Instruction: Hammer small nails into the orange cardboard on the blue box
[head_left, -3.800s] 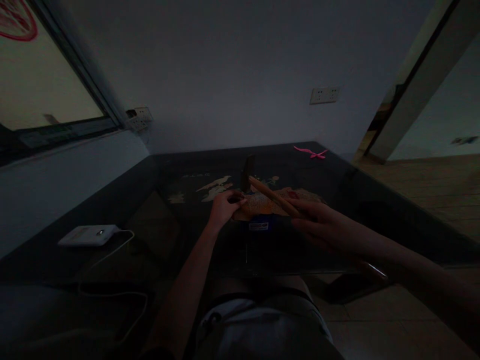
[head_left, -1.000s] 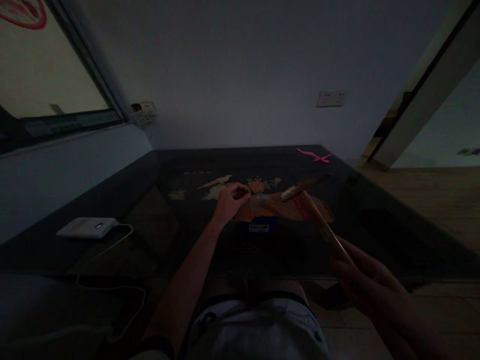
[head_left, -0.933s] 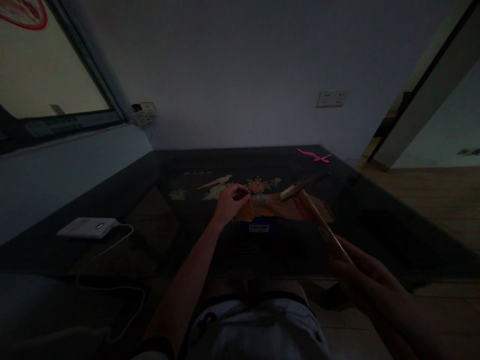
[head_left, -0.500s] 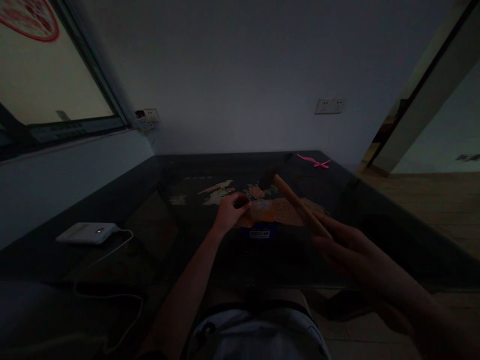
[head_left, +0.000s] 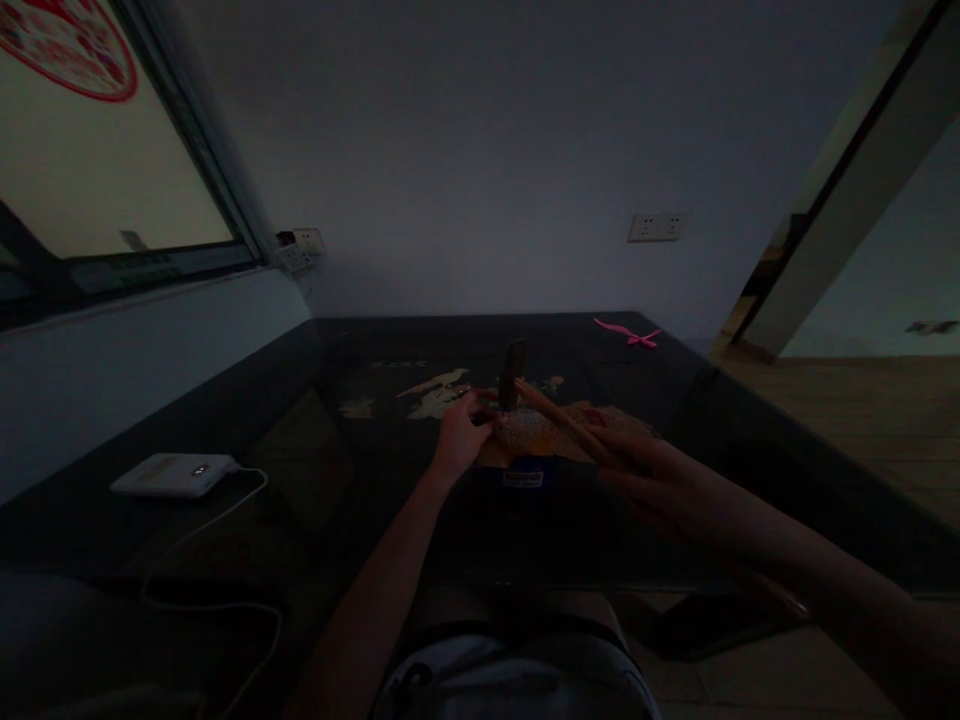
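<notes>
Hammer: its wooden handle (head_left: 559, 418) slanted toward the far edge of the tabletop (head_left: 450, 335), and its dark head (head_left: 513, 375) stood just beside the left fingertips. Half a second earlier the head was blurred and farther right; a second earlier the hammer was drawn back over the sheet's red band.
Right hand (head_left: 667, 480): wrapped around the handle, farther forward and left than a second before.
Left hand (head_left: 465, 435): thumb and finger curved toward each other at the sheet's left end, much as before (too dark to tell whether they pinched anything).
Spotted tan sheet (head_left: 532, 438): lay mid-tabletop, nearer the near edge than the far one.
Blue item (head_left: 529, 473): showed at the sheet's near side, pale label forward.
Bird picture (head_left: 435, 395): visible left of the hammer; the flowers beside it were partly covered again.
White device (head_left: 178, 475): by the left edge, unmoved.
Pink ribbon (head_left: 641, 340): near the far right corner, unmoved.
</notes>
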